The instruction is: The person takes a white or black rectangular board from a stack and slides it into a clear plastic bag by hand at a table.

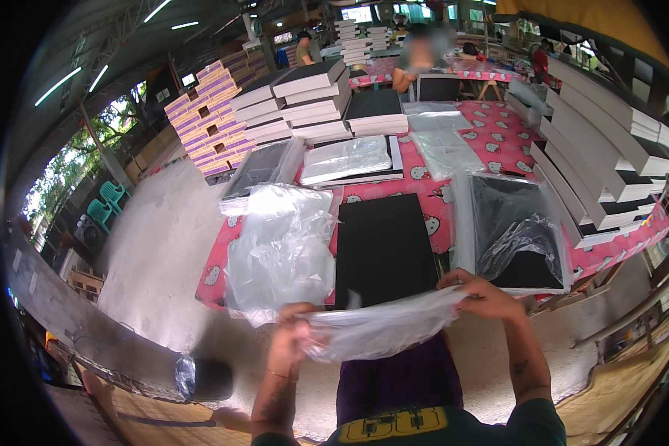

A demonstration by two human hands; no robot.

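Stretched between my two hands is a clear plastic bag (383, 327), held at the near edge of the table. My left hand (293, 327) grips its left end, a little blurred. At the other end my right hand (477, 295) pinches the bag's corner between thumb and fingers. Just beyond the bag lies a flat black board (385, 245), its near edge partly behind the plastic. A loose pile of clear plastic bags (279, 249) rests to its left. On the right, a black board in a clear plastic bag (513, 230) lies near my right hand.
A pink patterned cloth (435, 204) covers the table. Tall stacks of thick white-edged, black-topped boards stand at the back left (312, 104) and right (602, 149). Stacked cartons (212, 119) and green chairs (108, 204) are to the left. Another person (420, 63) is across the table.
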